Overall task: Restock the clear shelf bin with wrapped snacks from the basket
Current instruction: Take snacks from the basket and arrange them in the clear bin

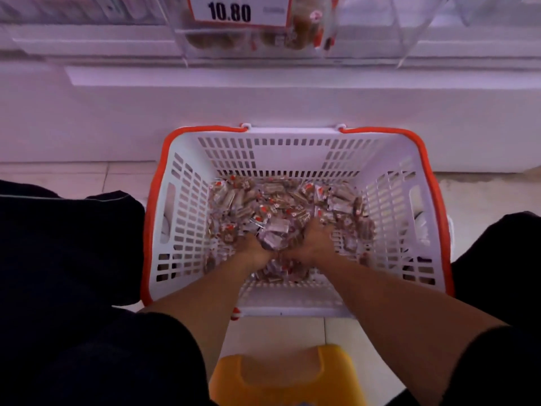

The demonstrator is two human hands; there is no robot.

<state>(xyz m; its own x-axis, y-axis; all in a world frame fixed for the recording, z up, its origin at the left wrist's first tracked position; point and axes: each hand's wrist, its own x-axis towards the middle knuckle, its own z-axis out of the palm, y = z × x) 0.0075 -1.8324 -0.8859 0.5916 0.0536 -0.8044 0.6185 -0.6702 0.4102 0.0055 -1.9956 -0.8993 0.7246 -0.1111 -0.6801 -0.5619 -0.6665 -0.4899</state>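
Pale tiled floor (345, 341) runs up to a white shelf base (263, 118) across the back, w/ a clear shelf bin (366, 39) sitting on the shelf above, top centre. Bin's front carries a price tag (238, 10) reading 10.80, and a few brown wrapped items show through the clear wall behind and below the tag; contents blurred, can't tell how full. White slotted basket (187, 218) w/ orange rim and handles stands on the floor right against the shelf base, between the person's knees in dark trousers. Its bottom is covered by a loose heap of wrapped snacks (272, 200), small brown pieces in clear wrappers w/ red and white marks. Both bare forearms reach down into the basket from the near side. Left hand (254, 250) and right hand (313, 244) sit close together, nearly touching, pushed into the near-centre of the heap, cupped around a bunch of snacks bulging up between them. Fingers of both hands curl into and under the pile, so they're gripping snacks; fingertips themselves are buried and not visible. Rest of the snacks lie spread toward the far and right sides of the basket floor. Yellow plastic stool (287, 376) pokes out at bottom centre, just near side of the basket, between the legs.
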